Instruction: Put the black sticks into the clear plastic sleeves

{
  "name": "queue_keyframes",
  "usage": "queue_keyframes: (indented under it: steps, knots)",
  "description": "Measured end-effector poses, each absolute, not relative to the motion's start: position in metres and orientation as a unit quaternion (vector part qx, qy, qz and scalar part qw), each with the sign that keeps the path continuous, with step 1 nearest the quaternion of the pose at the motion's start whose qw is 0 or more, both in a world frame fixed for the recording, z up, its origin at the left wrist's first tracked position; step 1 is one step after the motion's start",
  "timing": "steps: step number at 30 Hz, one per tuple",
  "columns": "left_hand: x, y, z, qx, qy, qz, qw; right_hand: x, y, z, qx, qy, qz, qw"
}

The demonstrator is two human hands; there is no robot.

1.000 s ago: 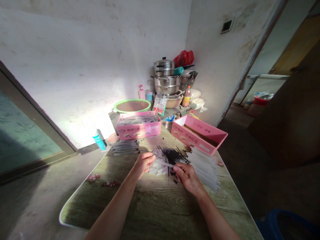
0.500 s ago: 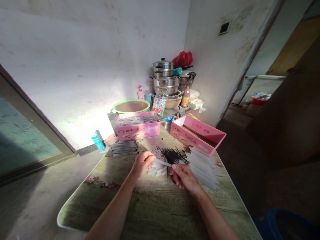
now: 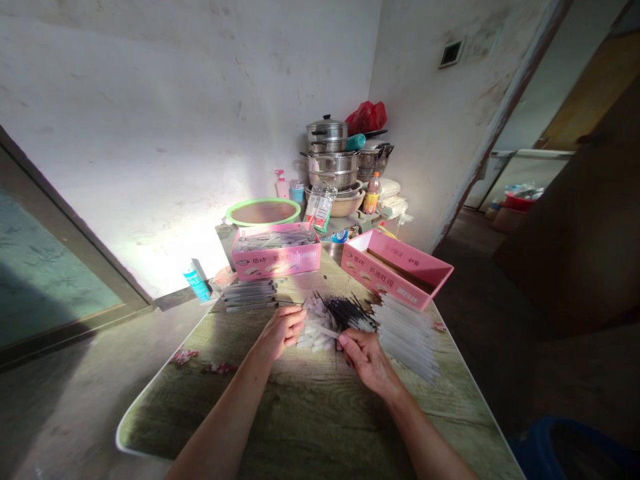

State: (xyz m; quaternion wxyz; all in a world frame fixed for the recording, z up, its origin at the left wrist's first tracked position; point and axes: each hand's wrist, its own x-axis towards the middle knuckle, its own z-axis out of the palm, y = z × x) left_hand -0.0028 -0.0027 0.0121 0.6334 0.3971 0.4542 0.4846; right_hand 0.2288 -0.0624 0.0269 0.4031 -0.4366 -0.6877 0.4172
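Over the middle of the wood-patterned table (image 3: 320,413), my right hand (image 3: 367,360) pinches a slim translucent white tube (image 3: 327,332), which points left. My left hand (image 3: 283,332) is closed at the left side of a pile of short white pieces (image 3: 313,341). A thin dark line shows at its fingertips; what they hold I cannot make out. Behind my right hand lies a heap of thin black sticks (image 3: 345,310). Long translucent white tubes (image 3: 407,340) are stacked to its right. A row of greyish tubes (image 3: 247,295) lies beyond my left hand.
A pink box (image 3: 277,262) filled with greyish tubes stands at the table's back left. Another pink box (image 3: 390,273) sits at the back right. Behind them are a green-rimmed round tray (image 3: 263,202), stacked steel pots (image 3: 333,163) and a bottle (image 3: 371,193). A blue-white canister (image 3: 197,283) stands left.
My left hand has come off the left end of the white tube and turned, its fingers closer together. My right hand keeps the tube and has shifted slightly left.
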Motion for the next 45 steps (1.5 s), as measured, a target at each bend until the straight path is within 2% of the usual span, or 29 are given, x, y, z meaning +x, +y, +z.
queue_keyframes:
  steps: [2,4,7,14,16,19,22,26,33,37,41,45]
  knots:
    - [-0.010,0.001,0.012,0.365,0.430,0.489,0.665,0.232,-0.063,0.030,-0.442,-0.682,0.406,0.418]
    - [-0.014,0.003,0.012,0.376,0.411,0.520,0.648,0.236,-0.062,0.031,-0.451,-0.674,0.395,0.432]
    - [-0.010,0.004,0.013,0.463,0.429,0.546,0.551,0.240,-0.057,0.030,-0.470,-0.688,0.343,0.434]
    - [-0.005,0.007,0.002,0.651,0.508,0.490,0.280,0.277,-0.040,0.025,-0.590,-0.671,0.154,0.422]
    - [-0.008,0.007,0.000,0.694,0.499,0.467,0.227,0.296,-0.037,0.026,-0.658,-0.642,0.074,0.386]
    - [-0.010,0.007,0.001,0.739,0.479,0.435,0.188,0.319,-0.037,0.032,-0.745,-0.608,0.019,0.274]
    - [-0.009,0.008,0.000,0.758,0.467,0.414,0.189,0.331,-0.039,0.039,-0.785,-0.585,0.002,0.202]
    - [-0.009,0.010,-0.005,0.761,0.450,0.419,0.208,0.338,-0.040,0.043,-0.807,-0.566,-0.005,0.166]
    - [-0.017,0.014,-0.010,0.738,0.477,0.440,0.186,0.341,-0.038,0.038,-0.805,-0.569,-0.027,0.166]
    - [-0.031,0.018,-0.010,0.684,0.567,0.449,0.099,0.331,-0.038,0.038,-0.804,-0.562,-0.031,0.192]
    - [-0.056,0.019,-0.010,0.602,0.697,0.389,0.001,0.319,-0.038,0.036,-0.796,-0.562,-0.028,0.224]
    - [-0.071,0.015,-0.010,0.573,0.763,0.297,-0.030,0.313,-0.037,0.031,-0.779,-0.578,-0.042,0.238]
